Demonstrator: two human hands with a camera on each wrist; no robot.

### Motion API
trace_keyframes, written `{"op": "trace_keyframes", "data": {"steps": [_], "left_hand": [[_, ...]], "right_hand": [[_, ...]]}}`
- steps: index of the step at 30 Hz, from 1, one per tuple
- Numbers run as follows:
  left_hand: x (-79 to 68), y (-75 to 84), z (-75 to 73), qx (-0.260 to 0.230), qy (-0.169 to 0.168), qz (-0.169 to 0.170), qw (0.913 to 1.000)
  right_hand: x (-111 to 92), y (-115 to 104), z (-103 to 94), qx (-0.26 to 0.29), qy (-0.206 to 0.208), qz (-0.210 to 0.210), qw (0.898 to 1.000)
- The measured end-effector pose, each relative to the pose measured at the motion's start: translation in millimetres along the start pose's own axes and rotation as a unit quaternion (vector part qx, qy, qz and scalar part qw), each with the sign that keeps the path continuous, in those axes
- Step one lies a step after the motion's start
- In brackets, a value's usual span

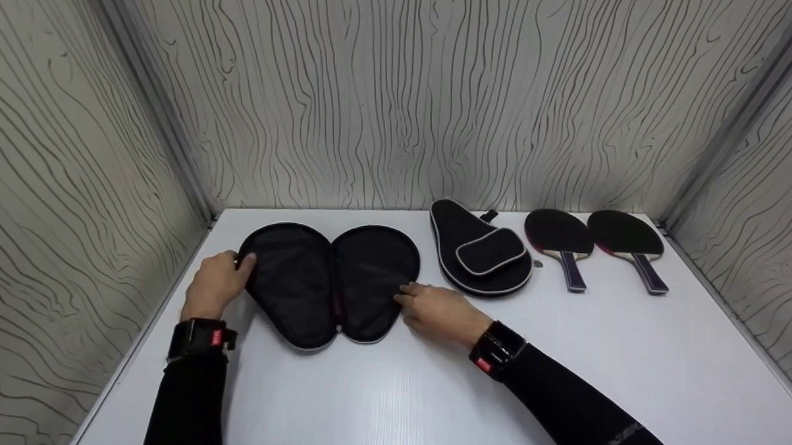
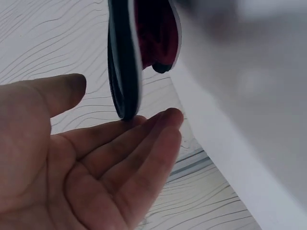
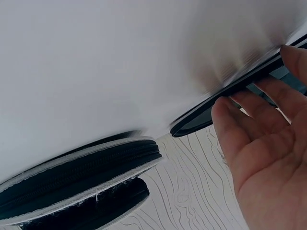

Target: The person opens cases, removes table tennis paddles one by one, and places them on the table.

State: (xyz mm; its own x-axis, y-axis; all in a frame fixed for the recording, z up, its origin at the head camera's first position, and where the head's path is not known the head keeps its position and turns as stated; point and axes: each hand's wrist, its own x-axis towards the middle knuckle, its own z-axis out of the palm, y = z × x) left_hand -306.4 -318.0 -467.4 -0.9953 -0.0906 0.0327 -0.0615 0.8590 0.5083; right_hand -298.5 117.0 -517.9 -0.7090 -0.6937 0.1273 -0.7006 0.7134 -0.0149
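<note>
A black paddle case (image 1: 291, 285) lies unfolded on the left of the white table, its two halves spread and its dark lining facing up. My left hand (image 1: 215, 281) is at the outer edge of its left half. In the left wrist view that hand's fingers (image 2: 139, 167) are nearly straight, the case's rim (image 2: 127, 72) against them, and the thumb stands apart from it. My right hand (image 1: 444, 313) touches the right half's lower right edge. The right wrist view has its extended fingers (image 3: 230, 124) at the thin rim (image 3: 201, 115).
Right of the unfolded case lies a closed black case (image 1: 459, 230) with white piping and a small front pocket (image 1: 492, 252). Two table tennis paddles (image 1: 559, 230) (image 1: 623, 231) lie farther right, handles toward me. A patterned wall (image 1: 392, 104) rises behind the table (image 1: 376, 407).
</note>
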Motion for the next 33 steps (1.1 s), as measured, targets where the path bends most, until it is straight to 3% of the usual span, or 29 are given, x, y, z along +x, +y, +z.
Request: {"op": "trace_keyframes", "data": {"steps": [12, 19, 26, 33], "left_hand": [[-4.0, 30.4, -3.9, -0.029, 0.024, 0.060, 0.9975], [-13.2, 54.3, 0.1, -0.013, 0.044, 0.081, 0.9957], [-19.8, 81.7, 16.9, 0.017, 0.072, 0.139, 0.9875], [-27.1, 104.1, 36.2, 0.048, 0.077, 0.202, 0.9752]], "right_hand": [[0.5, -3.9, -1.9, -0.020, 0.009, 0.004, 1.000], [0.9, -4.6, -0.6, -0.034, 0.020, -0.004, 0.999], [0.8, -5.9, -1.5, -0.029, 0.022, -0.006, 0.999], [1.6, -6.9, -1.4, -0.026, 0.021, -0.004, 0.999]]}}
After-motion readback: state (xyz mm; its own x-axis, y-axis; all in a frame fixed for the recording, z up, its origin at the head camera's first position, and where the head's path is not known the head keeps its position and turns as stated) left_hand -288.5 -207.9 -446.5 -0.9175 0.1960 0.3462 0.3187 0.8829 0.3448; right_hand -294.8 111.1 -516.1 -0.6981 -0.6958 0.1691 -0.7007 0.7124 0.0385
